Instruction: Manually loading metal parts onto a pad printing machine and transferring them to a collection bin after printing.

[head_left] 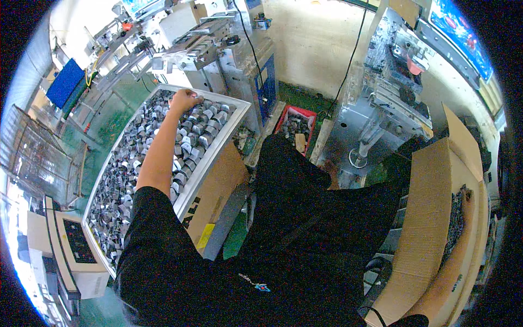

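Note:
My left hand (184, 101) is stretched out over the far end of a large white-rimmed tray (217, 146). Its fingers are bent together on a small grey metal piece among the others. Many short, curved metal pieces (188, 143) fill the tray, shiny towards the right and darker towards the near left. My right forearm (449, 278) reaches down into an open cardboard box (422, 218) at the right. Dark small pieces (456, 220) show inside that box beside the arm. The fingers of my right hand cannot be made out there.
A brown carton (220, 188) stands under the tray. Ahead, a red bin (296, 126) of metal pieces sits on the floor between two metal machines (239, 65). A screen (460, 35) is at upper right, a blue panel (65, 83) at far left, and a beige device (79, 245) near left.

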The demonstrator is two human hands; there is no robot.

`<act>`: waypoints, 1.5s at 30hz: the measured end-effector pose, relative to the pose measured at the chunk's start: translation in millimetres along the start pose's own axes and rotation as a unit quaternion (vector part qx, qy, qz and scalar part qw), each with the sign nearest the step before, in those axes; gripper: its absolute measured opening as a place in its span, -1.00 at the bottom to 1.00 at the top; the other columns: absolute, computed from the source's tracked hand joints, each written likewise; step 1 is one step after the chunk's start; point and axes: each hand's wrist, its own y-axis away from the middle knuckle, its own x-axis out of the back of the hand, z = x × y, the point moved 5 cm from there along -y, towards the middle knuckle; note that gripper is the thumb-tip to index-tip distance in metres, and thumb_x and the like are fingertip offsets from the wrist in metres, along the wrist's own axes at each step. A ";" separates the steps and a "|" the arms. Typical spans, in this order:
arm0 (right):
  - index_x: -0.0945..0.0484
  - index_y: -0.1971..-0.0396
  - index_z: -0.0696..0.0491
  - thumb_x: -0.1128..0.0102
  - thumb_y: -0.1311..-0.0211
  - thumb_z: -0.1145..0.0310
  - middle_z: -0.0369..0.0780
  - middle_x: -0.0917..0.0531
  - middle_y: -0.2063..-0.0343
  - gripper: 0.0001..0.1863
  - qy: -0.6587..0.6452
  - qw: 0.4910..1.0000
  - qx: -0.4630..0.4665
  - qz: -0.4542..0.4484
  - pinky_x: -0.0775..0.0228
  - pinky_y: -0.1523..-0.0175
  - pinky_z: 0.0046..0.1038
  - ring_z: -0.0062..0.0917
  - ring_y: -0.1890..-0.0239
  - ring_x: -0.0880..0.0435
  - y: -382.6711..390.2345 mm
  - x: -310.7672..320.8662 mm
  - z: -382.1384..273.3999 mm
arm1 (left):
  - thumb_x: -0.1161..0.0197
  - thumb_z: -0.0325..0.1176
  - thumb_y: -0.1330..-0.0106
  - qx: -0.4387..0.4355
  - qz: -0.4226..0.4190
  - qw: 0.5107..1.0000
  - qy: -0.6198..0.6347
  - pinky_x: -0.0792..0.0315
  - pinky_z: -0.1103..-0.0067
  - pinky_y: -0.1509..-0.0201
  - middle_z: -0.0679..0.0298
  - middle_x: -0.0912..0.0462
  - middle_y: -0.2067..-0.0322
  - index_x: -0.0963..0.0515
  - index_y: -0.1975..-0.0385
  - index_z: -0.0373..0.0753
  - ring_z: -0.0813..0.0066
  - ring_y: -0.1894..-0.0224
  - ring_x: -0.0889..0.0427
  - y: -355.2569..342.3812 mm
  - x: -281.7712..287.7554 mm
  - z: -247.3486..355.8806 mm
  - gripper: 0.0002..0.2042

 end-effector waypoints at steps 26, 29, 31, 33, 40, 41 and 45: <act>-0.54 0.06 0.18 -0.25 -0.22 0.38 -0.14 -0.67 0.20 -0.68 -0.139 0.986 -0.051 -0.077 -0.44 -0.08 -0.40 -0.42 0.07 -0.62 -49.2 -30.5 72.6 | -0.06 -0.03 -0.34 -0.116 0.140 0.978 0.105 -0.52 0.37 0.09 0.18 -0.74 0.33 -0.68 0.20 -0.12 0.14 0.22 -0.71 34.9 51.5 118.5 -0.65; -0.53 0.05 0.16 -0.30 -0.16 0.46 -0.14 -0.65 0.17 -0.66 -0.098 0.994 -0.028 -0.024 -0.49 -0.01 -0.38 -0.42 0.08 -0.63 -54.3 -2.7 52.0 | -0.09 -0.08 -0.38 -0.206 0.123 0.953 0.185 -0.54 0.41 0.17 0.20 -0.74 0.42 -0.67 0.20 -0.20 0.25 0.33 -0.73 54.9 53.4 180.9 -0.67; -0.51 0.02 0.17 -0.34 -0.13 0.48 -0.14 -0.64 0.15 -0.61 -0.190 0.977 -0.096 -0.004 -0.49 0.01 -0.38 -0.41 0.07 -0.63 -60.0 1.3 16.4 | -0.10 -0.09 -0.40 -0.262 0.126 0.941 0.173 -0.54 0.46 0.25 0.21 -0.73 0.45 -0.66 0.20 -0.24 0.34 0.38 -0.73 78.8 65.1 227.3 -0.66; -0.49 0.00 0.19 -0.39 -0.10 0.45 -0.13 -0.63 0.14 -0.55 -0.216 0.969 -0.114 0.036 -0.50 0.06 -0.42 -0.43 0.09 -0.63 -47.1 7.3 33.1 | -0.12 -0.14 -0.40 -0.321 0.086 0.916 0.225 -0.53 0.50 0.26 0.20 -0.73 0.46 -0.66 0.21 -0.25 0.38 0.38 -0.72 103.7 61.1 296.8 -0.70; -0.48 -0.05 0.16 -0.49 -0.05 0.32 -0.12 -0.62 0.06 -0.43 -0.297 0.934 -0.191 0.061 -0.53 0.18 -0.45 -0.43 0.20 -0.66 -53.5 23.2 -6.6 | -0.08 -0.25 -0.45 -0.478 -0.037 0.792 0.379 -0.50 0.55 0.18 0.24 -0.74 0.32 -0.57 0.01 -0.28 0.51 0.26 -0.67 182.5 39.8 485.0 -0.71; -0.47 -0.08 0.16 -0.47 -0.08 0.33 -0.13 -0.59 0.03 -0.43 -0.310 0.931 -0.178 0.076 -0.49 0.24 -0.51 -0.49 0.25 -0.64 -50.2 28.7 -10.3 | -0.08 -0.25 -0.45 -0.489 -0.042 0.781 0.386 -0.50 0.55 0.18 0.24 -0.74 0.32 -0.57 0.01 -0.28 0.51 0.26 -0.67 184.2 30.1 512.4 -0.71; -0.47 0.03 0.09 -0.48 -0.03 0.47 -0.19 -0.60 0.10 -0.51 -0.314 0.934 -0.102 0.137 -0.53 0.08 -0.47 -0.48 0.11 -0.63 -61.5 46.7 -65.1 | -0.06 -0.33 -0.38 -0.399 -0.129 0.770 0.481 -0.48 0.52 0.24 0.14 -0.72 0.29 -0.48 -0.07 -0.32 0.47 0.38 -0.61 170.4 -27.6 590.3 -0.67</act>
